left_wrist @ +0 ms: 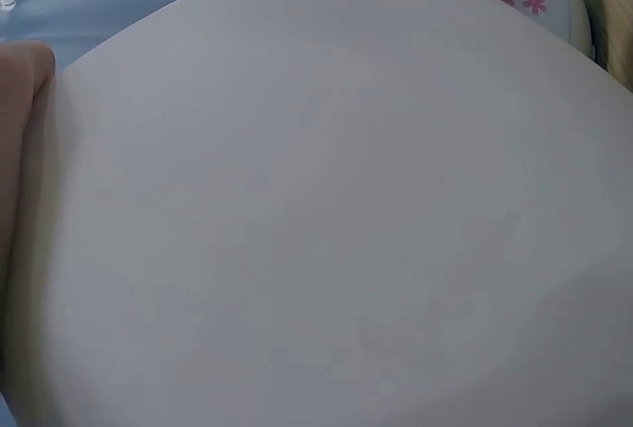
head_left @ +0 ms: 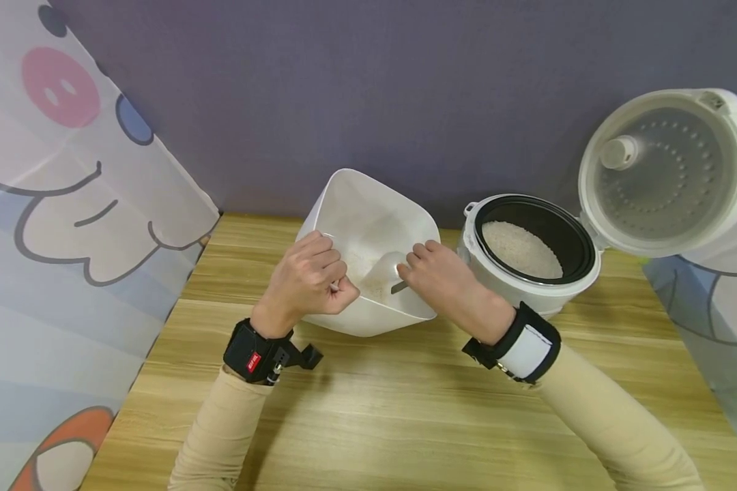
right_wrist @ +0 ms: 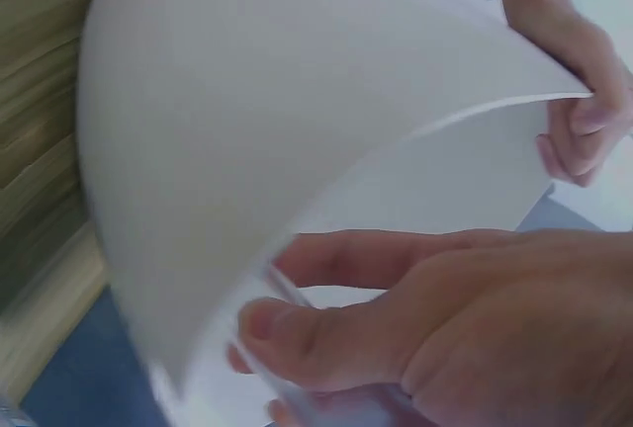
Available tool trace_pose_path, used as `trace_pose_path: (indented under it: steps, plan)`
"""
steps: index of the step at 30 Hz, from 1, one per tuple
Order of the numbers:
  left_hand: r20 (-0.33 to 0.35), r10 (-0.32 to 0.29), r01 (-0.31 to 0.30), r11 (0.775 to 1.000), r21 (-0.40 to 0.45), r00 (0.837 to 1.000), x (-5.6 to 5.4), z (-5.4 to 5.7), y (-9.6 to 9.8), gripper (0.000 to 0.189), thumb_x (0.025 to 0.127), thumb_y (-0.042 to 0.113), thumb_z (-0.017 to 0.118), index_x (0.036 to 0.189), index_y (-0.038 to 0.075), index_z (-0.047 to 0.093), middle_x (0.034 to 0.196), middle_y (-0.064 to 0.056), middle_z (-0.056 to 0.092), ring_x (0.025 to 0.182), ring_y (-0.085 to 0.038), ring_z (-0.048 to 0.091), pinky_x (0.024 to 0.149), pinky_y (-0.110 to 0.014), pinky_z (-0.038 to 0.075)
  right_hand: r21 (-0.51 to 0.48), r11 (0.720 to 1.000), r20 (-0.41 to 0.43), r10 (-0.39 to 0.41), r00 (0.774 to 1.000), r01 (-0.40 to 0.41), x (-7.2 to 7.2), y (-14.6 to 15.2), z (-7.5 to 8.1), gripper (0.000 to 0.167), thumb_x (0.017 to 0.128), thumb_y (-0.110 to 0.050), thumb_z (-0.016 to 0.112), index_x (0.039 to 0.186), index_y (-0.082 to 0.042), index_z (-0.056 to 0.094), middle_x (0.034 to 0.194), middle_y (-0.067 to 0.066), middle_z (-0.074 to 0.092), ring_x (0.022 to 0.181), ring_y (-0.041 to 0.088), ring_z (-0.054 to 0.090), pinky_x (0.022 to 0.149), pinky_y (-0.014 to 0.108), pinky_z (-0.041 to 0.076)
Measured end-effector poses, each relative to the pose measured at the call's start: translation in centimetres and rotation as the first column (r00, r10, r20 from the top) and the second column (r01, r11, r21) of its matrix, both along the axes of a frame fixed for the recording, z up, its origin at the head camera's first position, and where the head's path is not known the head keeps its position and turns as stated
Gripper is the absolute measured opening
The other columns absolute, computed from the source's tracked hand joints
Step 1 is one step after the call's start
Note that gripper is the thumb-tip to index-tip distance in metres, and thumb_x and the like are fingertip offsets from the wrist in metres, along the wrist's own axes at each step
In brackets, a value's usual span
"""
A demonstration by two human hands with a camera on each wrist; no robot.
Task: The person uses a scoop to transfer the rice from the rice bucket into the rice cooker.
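A white plastic bin (head_left: pixel 368 320) stands tilted, its opening toward me and a few pale grains on its inner wall. My left hand (head_left: pixel 310 276) grips the bin's left rim with curled fingers. Inside the opening, at the right side, my right hand (head_left: pixel 439 276) holds a translucent cup-like piece (right_wrist: pixel 346 409), pinched between thumb and fingers. Most of that piece is hidden by the hand and the bin wall. The bin's outer wall (left_wrist: pixel 326 190) fills the left wrist view.
Right of the bin is a white rice cooker (head_left: pixel 494 276) with rice (head_left: pixel 522 249) in its black inner pot. Its lid (head_left: pixel 669 170) stands open to the right. The wooden table (head_left: pixel 393 416) runs back to a grey-purple partition (head_left: pixel 374 88); a cartoon-print cloth (head_left: pixel 55 191) hangs at left.
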State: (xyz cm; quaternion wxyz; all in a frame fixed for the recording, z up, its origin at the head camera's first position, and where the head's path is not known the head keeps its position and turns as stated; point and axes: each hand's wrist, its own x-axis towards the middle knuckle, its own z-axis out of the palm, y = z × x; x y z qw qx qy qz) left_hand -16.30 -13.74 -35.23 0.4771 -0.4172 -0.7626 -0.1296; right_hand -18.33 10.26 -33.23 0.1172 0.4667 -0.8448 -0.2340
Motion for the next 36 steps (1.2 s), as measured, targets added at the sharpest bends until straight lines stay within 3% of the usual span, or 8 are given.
trace_pose_path:
  steps: [8,14,20,26,32,36]
  plan:
    - [0.0,0.015,-0.015,1.0,-0.01,1.0,0.0,0.0,0.2,0.023,0.068,0.009,0.044,0.048,0.013,0.033,0.047,0.002,0.028,0.051,-0.016,0.029,0.055,-0.028,0.03,0.062,0.996,0.181,-0.067,0.981,0.057,1.1,-0.4,1.5,0.028,0.083,-0.005,0.08,0.108,-0.013,0.072,0.1,0.007,0.072,0.094,0.025,0.066,0.078,0.034,0.049]
    - [0.01,0.017,-0.017,1.0,-0.014,1.0,-0.1,0.0,0.3,0.024,0.069,0.009,0.045,0.048,0.013,0.033,0.047,0.003,0.028,0.051,-0.016,0.028,0.055,-0.028,0.029,0.093,0.992,0.324,-0.107,0.94,0.08,1.6,-0.5,2.6,0.033,0.085,-0.004,0.079,0.117,-0.015,0.073,0.103,0.007,0.073,0.097,0.027,0.066,0.082,0.038,0.051]
    - [0.005,0.012,-0.012,1.0,-0.003,1.0,0.0,0.0,0.4,0.023,0.067,0.009,0.044,0.048,0.013,0.032,0.047,0.002,0.027,0.051,-0.015,0.026,0.055,-0.028,0.029,0.091,0.994,0.49,-0.096,0.866,0.059,0.7,-0.2,3.4,0.038,0.086,-0.004,0.078,0.122,-0.016,0.074,0.104,0.007,0.074,0.097,0.029,0.067,0.083,0.043,0.054]
    - [0.001,0.008,-0.008,1.0,-0.004,1.0,0.0,0.0,0.6,0.023,0.067,0.009,0.044,0.048,0.013,0.032,0.048,0.002,0.027,0.051,-0.015,0.026,0.055,-0.028,0.029,0.057,0.995,0.641,-0.1,0.761,0.082,-0.6,0.4,3.6,0.038,0.094,-0.008,0.072,0.131,-0.017,0.071,0.116,0.008,0.075,0.101,0.026,0.07,0.079,0.042,0.056]
    - [-0.008,0.001,-0.001,1.0,-0.001,1.0,0.0,0.0,0.8,0.022,0.066,0.008,0.044,0.048,0.013,0.031,0.048,0.002,0.026,0.051,-0.016,0.026,0.055,-0.029,0.029,0.036,0.99,0.744,-0.12,0.658,0.14,-1.5,0.9,3.4,0.037,0.098,-0.006,0.066,0.134,-0.014,0.07,0.126,0.006,0.073,0.076,0.015,0.059,0.064,0.03,0.044]
    - [-0.016,-0.004,0.004,1.0,0.001,1.0,0.0,0.1,1.0,0.022,0.066,0.008,0.043,0.049,0.013,0.031,0.049,0.002,0.025,0.052,-0.016,0.025,0.055,-0.029,0.028,0.041,0.987,0.771,-0.131,0.624,0.157,-1.9,0.9,3.2,0.034,0.101,-0.008,0.063,0.134,-0.012,0.07,0.124,0.008,0.073,0.071,0.013,0.053,0.063,0.028,0.04]
